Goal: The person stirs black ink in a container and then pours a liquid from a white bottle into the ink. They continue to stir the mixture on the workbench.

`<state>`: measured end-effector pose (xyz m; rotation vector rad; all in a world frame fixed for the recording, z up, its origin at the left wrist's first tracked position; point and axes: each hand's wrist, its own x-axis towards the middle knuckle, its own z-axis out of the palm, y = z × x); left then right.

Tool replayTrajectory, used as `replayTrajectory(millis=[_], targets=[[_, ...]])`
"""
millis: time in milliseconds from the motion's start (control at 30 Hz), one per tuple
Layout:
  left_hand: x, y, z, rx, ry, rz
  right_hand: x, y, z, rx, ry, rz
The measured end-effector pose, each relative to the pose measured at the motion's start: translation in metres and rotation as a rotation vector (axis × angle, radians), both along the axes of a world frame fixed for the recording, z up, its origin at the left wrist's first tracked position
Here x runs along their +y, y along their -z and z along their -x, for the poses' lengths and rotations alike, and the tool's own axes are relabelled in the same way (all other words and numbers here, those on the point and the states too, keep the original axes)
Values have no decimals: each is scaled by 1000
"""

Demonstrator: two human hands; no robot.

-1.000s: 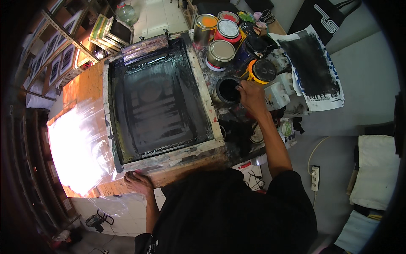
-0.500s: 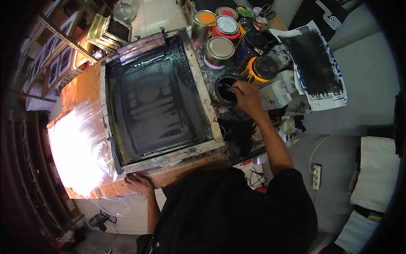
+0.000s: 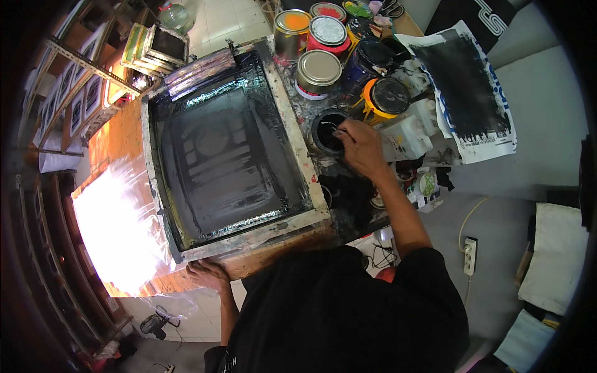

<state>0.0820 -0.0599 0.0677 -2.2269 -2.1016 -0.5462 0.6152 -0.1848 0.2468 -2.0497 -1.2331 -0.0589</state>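
Note:
My right hand (image 3: 360, 146) is closed in a pinch over the mouth of an open jar of black ink (image 3: 323, 133). What it grips is mostly hidden by the fingers and the dark ink. My left hand (image 3: 208, 275) lies with fingers extended on the near edge of the wooden table, just below the near left corner of a screen printing frame (image 3: 286, 112). Black ink covers the mesh (image 3: 217, 180), where a stencil with a round shape and bars shows faintly. A squeegee (image 3: 199, 73) rests across the far end of the frame.
Several paint cans, among them a closed metal one (image 3: 319, 68) and a yellow-rimmed one (image 3: 390, 96), crowd beyond the jar. An ink-blackened sheet (image 3: 463, 87) lies at the right. Clear plastic (image 3: 124, 230) glares at the left. Shelving (image 3: 81, 56) stands far left.
The view has shifted slightly. My right hand has moved a little but stays at the ink jar, while my left hand remains at the table edge.

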Motion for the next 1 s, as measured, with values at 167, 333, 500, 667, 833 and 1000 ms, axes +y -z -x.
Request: replayTrajectory(millis=[167,333,500,667,833,1000], targets=[[2,0,0,45,14,-7,-14,-8,-24,-76,14,-3],[3,-2,-3,64,-15,-38,20,6,-28,-204,-109,-126],[2,-2,-1,1,18,14,11,3,-35,-332,-122,-7],[0,-6,-6,-11,-14,-2,-13,-7,-25,-259,-104,81],[0,-9,-8,-24,-37,8,-16,-7,-16,-81,-72,94],[1,-8,-7,-39,-15,2,5,6,-20,-149,29,-54]])
